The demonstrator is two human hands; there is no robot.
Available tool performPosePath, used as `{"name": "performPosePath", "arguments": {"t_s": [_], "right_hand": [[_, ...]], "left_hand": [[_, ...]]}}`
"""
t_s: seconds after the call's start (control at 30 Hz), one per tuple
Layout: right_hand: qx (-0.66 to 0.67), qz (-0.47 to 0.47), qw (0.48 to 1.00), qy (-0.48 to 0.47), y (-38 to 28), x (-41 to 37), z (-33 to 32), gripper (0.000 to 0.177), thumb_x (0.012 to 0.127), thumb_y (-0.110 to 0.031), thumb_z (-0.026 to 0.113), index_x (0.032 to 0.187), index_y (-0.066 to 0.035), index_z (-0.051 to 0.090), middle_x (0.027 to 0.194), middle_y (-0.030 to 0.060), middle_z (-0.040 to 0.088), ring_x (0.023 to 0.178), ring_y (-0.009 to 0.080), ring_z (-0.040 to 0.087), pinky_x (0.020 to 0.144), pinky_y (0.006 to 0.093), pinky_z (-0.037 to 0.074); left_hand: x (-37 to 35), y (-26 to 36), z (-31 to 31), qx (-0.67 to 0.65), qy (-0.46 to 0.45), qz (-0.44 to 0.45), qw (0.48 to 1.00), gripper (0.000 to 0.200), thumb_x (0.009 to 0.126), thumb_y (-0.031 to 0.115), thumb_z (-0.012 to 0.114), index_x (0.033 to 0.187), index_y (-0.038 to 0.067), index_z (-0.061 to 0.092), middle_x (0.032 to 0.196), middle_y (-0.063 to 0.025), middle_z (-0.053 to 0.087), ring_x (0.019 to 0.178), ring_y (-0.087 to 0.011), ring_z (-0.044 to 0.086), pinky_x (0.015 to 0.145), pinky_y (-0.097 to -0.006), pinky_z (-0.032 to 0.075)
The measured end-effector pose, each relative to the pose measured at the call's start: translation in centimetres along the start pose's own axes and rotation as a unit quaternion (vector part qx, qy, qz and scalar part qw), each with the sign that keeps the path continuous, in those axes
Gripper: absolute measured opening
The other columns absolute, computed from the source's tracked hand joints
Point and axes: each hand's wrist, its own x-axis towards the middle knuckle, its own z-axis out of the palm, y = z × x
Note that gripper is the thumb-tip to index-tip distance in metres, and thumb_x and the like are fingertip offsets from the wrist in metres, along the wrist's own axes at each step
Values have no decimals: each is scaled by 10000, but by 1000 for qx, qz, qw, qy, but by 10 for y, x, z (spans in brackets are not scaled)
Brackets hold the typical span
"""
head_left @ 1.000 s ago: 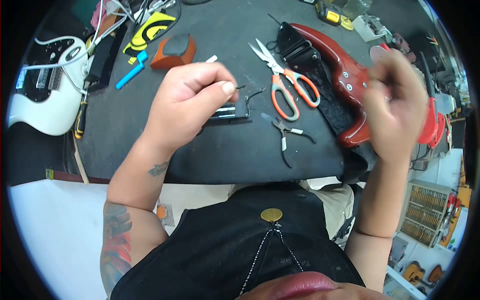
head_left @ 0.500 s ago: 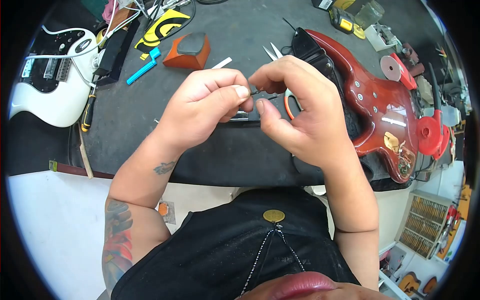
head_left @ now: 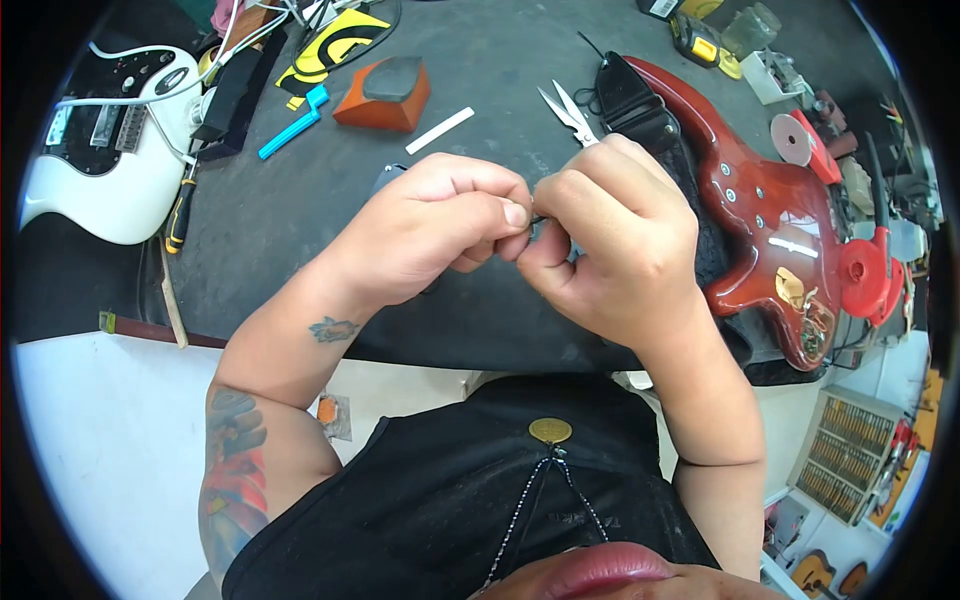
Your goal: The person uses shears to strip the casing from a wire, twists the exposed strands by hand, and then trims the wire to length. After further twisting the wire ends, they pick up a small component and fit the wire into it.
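My left hand is closed, its thumb and index finger pinching a small, thin dark piece that looks like wire. Right against it, my right hand is closed on the same piece with thumb and curled fingers. Most of the piece is hidden by the fingertips, so its exact kind does not show. Behind the right hand lie scissors, blades showing and handles mostly covered. A white strip lies beyond the left hand. Part of a dark object peeks out behind the left hand.
A red-brown guitar body lies on the right with a black leather-like piece beside it. On the left are a white guitar, a screwdriver, a blue string winder and an orange-brown block on the dark bench.
My right hand's fingers have closed from a loose curl onto the dark piece. Both hands shifted slightly right and down, uncovering more of the white strip, while the scissors' handles became covered.
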Motion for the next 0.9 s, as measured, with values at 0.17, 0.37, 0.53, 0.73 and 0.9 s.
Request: {"name": "performPosePath", "arguments": {"t_s": [0.17,0.37,0.53,0.73,0.9], "right_hand": [[-75,-14,997,15,9,-3,-14,173,664,25,698,753,-55,572,707,51,536,616,210,496,593,373,435],[-95,150,974,140,54,13,-153,48,861,24,618,884,22,661,860,3,620,766,84,523,704,221,426],[-165,198,962,94,85,54,-148,251,1020,-211,706,1111,20,747,950,2,710,833,69,596,781,230,477],[133,325,935,-45,25,53,-71,223,964,-212,743,1028,2,732,899,-16,689,842,62,607,751,241,482],[395,341,846,-110,1,26,-16,238,938,-158,815,1048,28,716,865,-1,690,789,65,606,710,244,495]], "left_hand": [[-5,-1,-8,9,11,30,999,203,974,167,600,869,4,659,719,12,559,578,-49,379,512,-253,274],[-2,2,-15,-33,70,73,994,238,950,184,611,810,-7,588,662,4,506,541,-70,346,507,-267,259],[-1,5,-21,-42,50,82,994,236,979,174,589,823,-3,594,647,34,437,540,-61,290,516,-281,232],[-1,5,-17,-74,29,83,993,230,999,183,588,867,-4,618,683,34,474,563,-52,308,529,-262,247],[-1,4,-13,-7,58,90,994,224,1022,202,617,901,14,639,721,36,531,593,-35,362,542,-241,282]]}}
